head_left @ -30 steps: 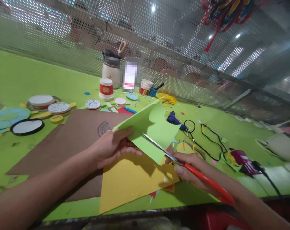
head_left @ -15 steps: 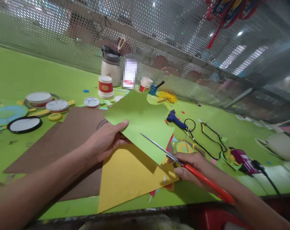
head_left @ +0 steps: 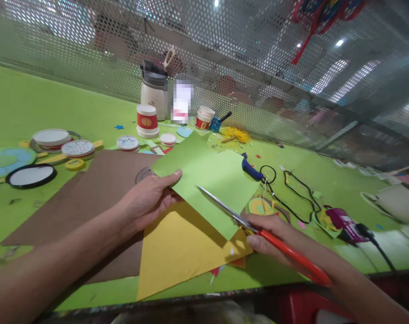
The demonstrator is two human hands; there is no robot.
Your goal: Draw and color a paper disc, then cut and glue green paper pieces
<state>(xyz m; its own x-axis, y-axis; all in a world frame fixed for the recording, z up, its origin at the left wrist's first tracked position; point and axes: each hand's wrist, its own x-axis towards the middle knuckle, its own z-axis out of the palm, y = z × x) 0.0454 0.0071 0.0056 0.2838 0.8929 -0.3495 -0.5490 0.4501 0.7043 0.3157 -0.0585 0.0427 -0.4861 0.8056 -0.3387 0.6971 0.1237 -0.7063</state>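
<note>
Left grip (head_left: 153,198): you're pinching the green paper (head_left: 204,171) at its near-left edge, thumb on top.
Right grip (head_left: 275,227): you're grasping the scissors (head_left: 287,250) by red handles.
Green paper: between both grips; left nearer, touching; long axis unclear.
Scissors: long axis points forward-left from right grip, blades over paper, contact can't tell.
Cup (head_left: 147,121): beyond left grip; round emblem, no legible writing.

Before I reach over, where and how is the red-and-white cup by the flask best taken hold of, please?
Probably around the red band of the cup, from the near side: it stands wide end down, with the flask close behind.
</note>
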